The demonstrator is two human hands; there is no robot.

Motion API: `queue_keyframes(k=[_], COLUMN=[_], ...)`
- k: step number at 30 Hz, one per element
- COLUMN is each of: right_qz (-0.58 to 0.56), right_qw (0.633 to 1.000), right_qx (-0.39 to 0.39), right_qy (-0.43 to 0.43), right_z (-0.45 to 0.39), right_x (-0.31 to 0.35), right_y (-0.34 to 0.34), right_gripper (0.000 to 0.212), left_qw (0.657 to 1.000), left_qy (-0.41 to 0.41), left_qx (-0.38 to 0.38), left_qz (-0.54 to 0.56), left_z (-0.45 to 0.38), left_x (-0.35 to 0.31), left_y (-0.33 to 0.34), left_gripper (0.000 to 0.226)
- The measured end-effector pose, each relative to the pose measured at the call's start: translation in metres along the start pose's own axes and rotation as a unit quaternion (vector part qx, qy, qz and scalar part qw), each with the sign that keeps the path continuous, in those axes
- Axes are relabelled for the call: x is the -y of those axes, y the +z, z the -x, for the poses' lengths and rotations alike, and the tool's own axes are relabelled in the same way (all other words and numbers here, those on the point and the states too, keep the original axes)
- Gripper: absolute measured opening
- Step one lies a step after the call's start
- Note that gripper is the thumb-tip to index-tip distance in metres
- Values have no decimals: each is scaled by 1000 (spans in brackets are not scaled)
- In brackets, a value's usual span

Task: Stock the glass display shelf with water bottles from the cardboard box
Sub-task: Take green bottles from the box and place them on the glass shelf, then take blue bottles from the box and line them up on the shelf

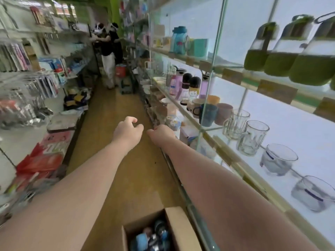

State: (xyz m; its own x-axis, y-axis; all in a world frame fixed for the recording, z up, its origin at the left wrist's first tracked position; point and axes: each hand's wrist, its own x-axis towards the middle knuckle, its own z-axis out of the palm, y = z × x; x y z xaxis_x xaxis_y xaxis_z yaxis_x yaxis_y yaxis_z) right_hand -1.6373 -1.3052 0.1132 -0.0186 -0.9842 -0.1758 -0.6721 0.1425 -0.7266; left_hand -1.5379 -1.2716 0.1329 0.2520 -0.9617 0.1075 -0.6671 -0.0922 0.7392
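Two bare forearms are filling the lower half of the view, entering from about seven and five o'clock. No sleeve is covering either one up to the frame's edge. The left hand (128, 130) and the right hand (160, 132) are showing no gloves, and, as far as the blurred picture is letting one tell, no watch, ring or bracelet.
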Motion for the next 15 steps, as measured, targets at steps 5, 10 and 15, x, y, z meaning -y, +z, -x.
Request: queue_keyframes(k=[5, 10, 15], right_qz=[4, 23, 11], right_qw=[997, 993, 985], right_qx=[55, 103, 147], right_qy=[54, 54, 94], right_z=[-4, 6, 20], right_x=[-24, -53, -98], right_y=[65, 108, 165], right_gripper=[51, 40, 40], left_qw=[996, 990, 977], left_qy=[-75, -122, -177], left_qx=[33, 60, 111], left_qz=[32, 44, 52], left_z=[14, 20, 40], left_x=[59, 116, 182], left_y=[16, 37, 72], left_gripper=[38, 36, 30])
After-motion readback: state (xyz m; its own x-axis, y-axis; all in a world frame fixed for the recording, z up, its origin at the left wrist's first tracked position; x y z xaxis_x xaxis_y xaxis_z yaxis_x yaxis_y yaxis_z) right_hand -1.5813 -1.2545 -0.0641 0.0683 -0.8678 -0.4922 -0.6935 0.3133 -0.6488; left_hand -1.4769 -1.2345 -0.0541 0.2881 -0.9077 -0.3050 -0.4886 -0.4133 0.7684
